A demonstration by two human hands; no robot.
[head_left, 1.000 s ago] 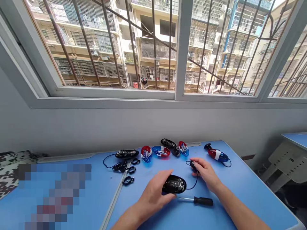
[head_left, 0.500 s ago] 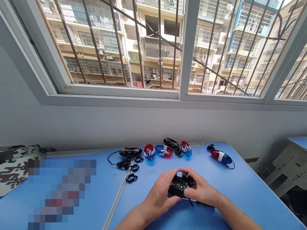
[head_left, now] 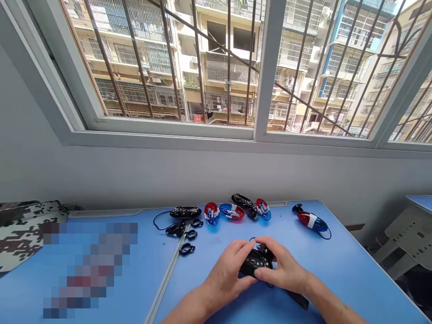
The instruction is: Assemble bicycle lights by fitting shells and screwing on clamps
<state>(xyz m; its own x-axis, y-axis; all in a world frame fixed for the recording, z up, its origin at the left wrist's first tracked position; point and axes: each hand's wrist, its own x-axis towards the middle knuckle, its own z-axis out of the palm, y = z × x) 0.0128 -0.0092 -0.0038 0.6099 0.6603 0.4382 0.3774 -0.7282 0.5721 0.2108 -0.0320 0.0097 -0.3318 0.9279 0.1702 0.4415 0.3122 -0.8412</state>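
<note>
Both hands hold a black oval bike-light base [head_left: 251, 264] with small white parts on its top, just above the blue table. My left hand [head_left: 231, 265] grips its left end, thumb at the near side. From the right, my right hand [head_left: 281, 263] closes round the other end, its thumb pressing on the near edge. A thin black cable and a dark fitting show between the fingers; the palms hide the rest. Under my right wrist a flat black strip [head_left: 299, 299] pokes out.
Along the back lie red-and-blue clear covers [head_left: 211, 213], black oval bases [head_left: 185, 212] and an assembled red-white-blue light [head_left: 312, 221]. Several black ring clamps [head_left: 186, 249] rest by the table seam [head_left: 162, 288]. At far left are a camouflage cloth [head_left: 27, 234] and a blurred-out patch.
The black base has turned and tilted slightly between my hands, and its cable has shifted. More of the black strip shows under my right wrist. The view has moved a little.
</note>
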